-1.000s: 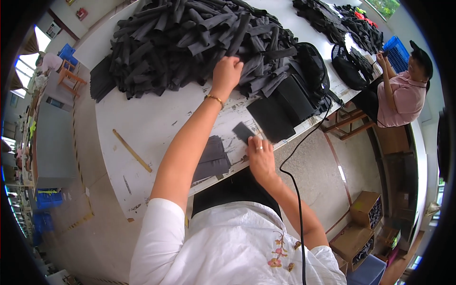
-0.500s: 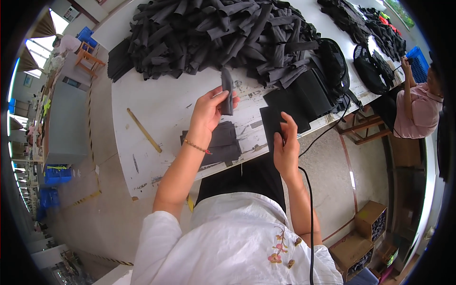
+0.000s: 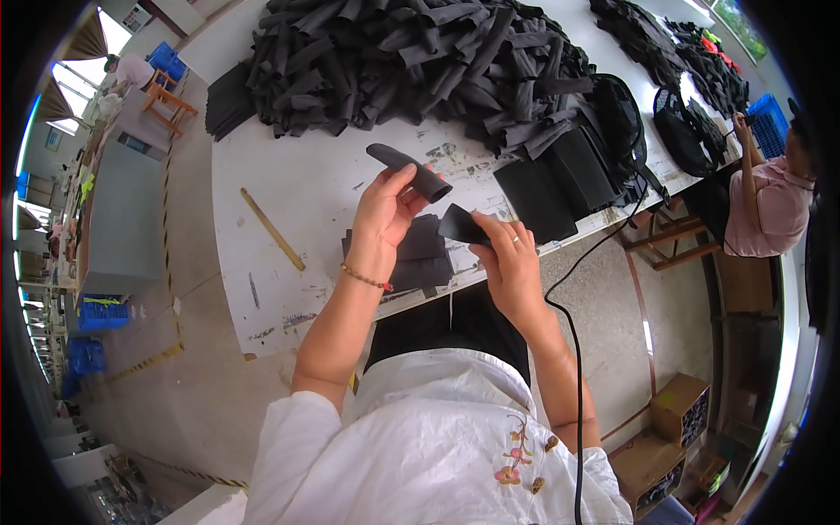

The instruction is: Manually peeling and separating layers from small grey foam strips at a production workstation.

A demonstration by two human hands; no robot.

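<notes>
My left hand (image 3: pixel 385 210) is closed around a curled black fabric sleeve (image 3: pixel 430 184), its open end turned toward my right hand. Between the thumb and fingers of my right hand (image 3: pixel 509 262) is a thin, flat black sheet (image 3: pixel 460 225), tilted and close to the sleeve's end. Under both hands, a stack of flat dark fabric pieces (image 3: pixel 420 254) lies at the near edge of the table. To the right are more black sheets (image 3: pixel 529 197), laid overlapping one another.
A large heap of black fabric sleeves (image 3: pixel 394 74) covers the far side of the white table (image 3: pixel 293 175). A yellowish wooden stick (image 3: pixel 271 229) lies on the left. Black mesh bags (image 3: pixel 617 122) and a dark cable (image 3: pixel 604 249) are on the right. Farther right sits a person (image 3: pixel 770 201).
The sleeve in my left hand has tilted from upright to slanting. My right hand has brought the black sheet leftward, toward the sleeve.
</notes>
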